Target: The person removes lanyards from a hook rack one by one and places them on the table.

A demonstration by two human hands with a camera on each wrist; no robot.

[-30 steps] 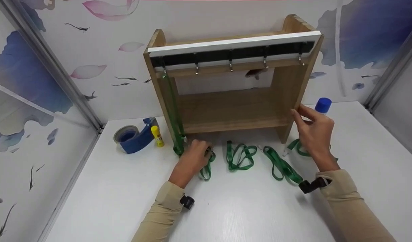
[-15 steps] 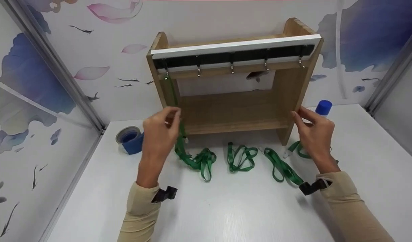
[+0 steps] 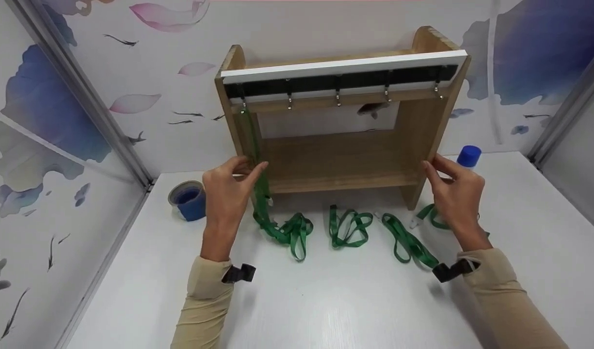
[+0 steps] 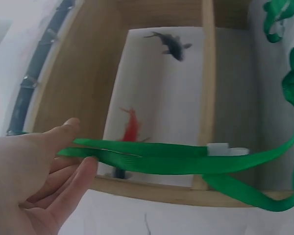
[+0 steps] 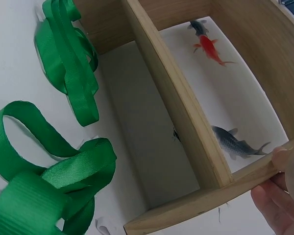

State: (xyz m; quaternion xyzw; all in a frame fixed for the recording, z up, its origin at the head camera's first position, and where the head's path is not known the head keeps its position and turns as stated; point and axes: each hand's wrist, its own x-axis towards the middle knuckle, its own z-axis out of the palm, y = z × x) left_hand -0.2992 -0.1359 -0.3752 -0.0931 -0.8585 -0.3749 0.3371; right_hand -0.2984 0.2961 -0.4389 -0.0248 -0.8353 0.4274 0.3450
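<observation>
A wooden shelf [image 3: 335, 182] stands with a row of hooks [image 3: 339, 99] along its top front. A green lanyard [image 4: 161, 164] hangs from the leftmost hook, down past the left side panel, and its lower end lies on the table. My left hand [image 3: 225, 194] is at that panel, thumb and fingers apart on either side of the hanging strap in the left wrist view; whether it touches the panel is hidden. With thumb and fingertips, my right hand [image 3: 456, 191] pinches the front edge of the shelf's right side panel [image 5: 201, 208].
Several more green lanyards lie before the shelf, including a loosely looped one [image 3: 350, 228] and a folded one [image 3: 408, 240]. A blue tape dispenser [image 3: 192, 206] stands at the left, and a blue-capped item [image 3: 469, 156] at the right behind my right hand.
My left hand has left the lanyard bundle on the table and risen left to the hanging lanyard, where its thumb and fingers have spread slightly. My right hand stays at the right panel.
</observation>
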